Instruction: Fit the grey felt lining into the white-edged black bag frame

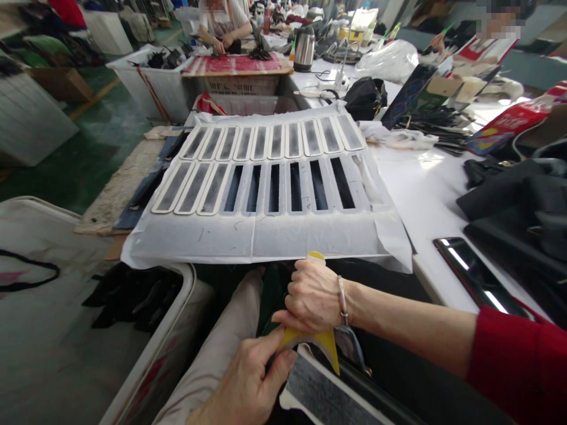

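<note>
My right hand (312, 295), with a bracelet at the wrist, is closed around a yellow tool (325, 345) with a curved, pointed lower edge. The tool's rounded top shows above the fist. Lower and to the left, my left hand (252, 378) pinches at the tool's left corner, beside a pale-edged strip (328, 392) with a dark grey middle. Whether its fingertips also hold the strip cannot be made out. Ahead lies a white sheet (261, 236) bearing two rows of similar strips (261, 141); several places in the front row show dark slots (295, 186).
A white bin (188, 295) with black pieces stands at the left. On the right table are a phone (478, 274), black bags (522, 218) and a red packet (509, 121). A kettle (304, 50) stands farther back. Two other people are at the back.
</note>
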Motion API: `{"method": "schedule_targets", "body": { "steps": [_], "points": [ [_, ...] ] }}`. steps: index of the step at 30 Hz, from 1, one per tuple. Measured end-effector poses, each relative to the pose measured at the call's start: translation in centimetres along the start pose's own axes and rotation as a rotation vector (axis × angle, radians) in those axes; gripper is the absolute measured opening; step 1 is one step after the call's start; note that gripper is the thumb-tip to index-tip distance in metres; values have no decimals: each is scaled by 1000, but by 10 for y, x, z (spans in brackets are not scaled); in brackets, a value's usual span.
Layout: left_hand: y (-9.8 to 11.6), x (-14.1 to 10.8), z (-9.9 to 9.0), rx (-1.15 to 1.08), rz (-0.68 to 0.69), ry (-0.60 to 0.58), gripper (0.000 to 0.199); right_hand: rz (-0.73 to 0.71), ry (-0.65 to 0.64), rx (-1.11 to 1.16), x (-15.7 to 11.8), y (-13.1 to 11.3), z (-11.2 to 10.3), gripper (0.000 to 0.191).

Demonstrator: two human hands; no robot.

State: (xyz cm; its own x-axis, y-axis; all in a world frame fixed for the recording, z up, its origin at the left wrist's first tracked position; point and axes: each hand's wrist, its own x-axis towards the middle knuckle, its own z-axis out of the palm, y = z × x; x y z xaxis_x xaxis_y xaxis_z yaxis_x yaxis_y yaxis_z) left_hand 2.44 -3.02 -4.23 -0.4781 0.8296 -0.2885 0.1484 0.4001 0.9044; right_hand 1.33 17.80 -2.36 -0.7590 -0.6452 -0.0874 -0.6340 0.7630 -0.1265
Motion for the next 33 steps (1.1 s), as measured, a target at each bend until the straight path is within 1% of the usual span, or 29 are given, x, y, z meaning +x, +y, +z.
{"method": "schedule_targets", "body": {
  "steps": [4,8,12,14,20,26,31,33],
  "points": [
    [3,0,-2,-15,-6,-11,28,53,-1,12,-4,-3,3,59],
    [7,0,-4,-57,2,-22,28,91,32,22,-8,-7,5,58],
    [8,0,-4,-64,5,-8,28,114,59,24,-10,-8,7,58],
    [7,-1,-4,-67,13,-7,28,126,58,22,-10,-9,7,57],
    [5,-2,-6,-68,38,-25,35,191,26,14,-15,-15,10,56],
    [2,-2,-5,-46,80,-14,31,318,4,70,-22,-28,12,58],
    [1,-3,-5,-40,104,-3,35,448,-47,87,-25,-43,10,59],
    [2,-3,-8,-62,120,-17,36,517,-59,91,-27,-51,8,60]
  ]
}}
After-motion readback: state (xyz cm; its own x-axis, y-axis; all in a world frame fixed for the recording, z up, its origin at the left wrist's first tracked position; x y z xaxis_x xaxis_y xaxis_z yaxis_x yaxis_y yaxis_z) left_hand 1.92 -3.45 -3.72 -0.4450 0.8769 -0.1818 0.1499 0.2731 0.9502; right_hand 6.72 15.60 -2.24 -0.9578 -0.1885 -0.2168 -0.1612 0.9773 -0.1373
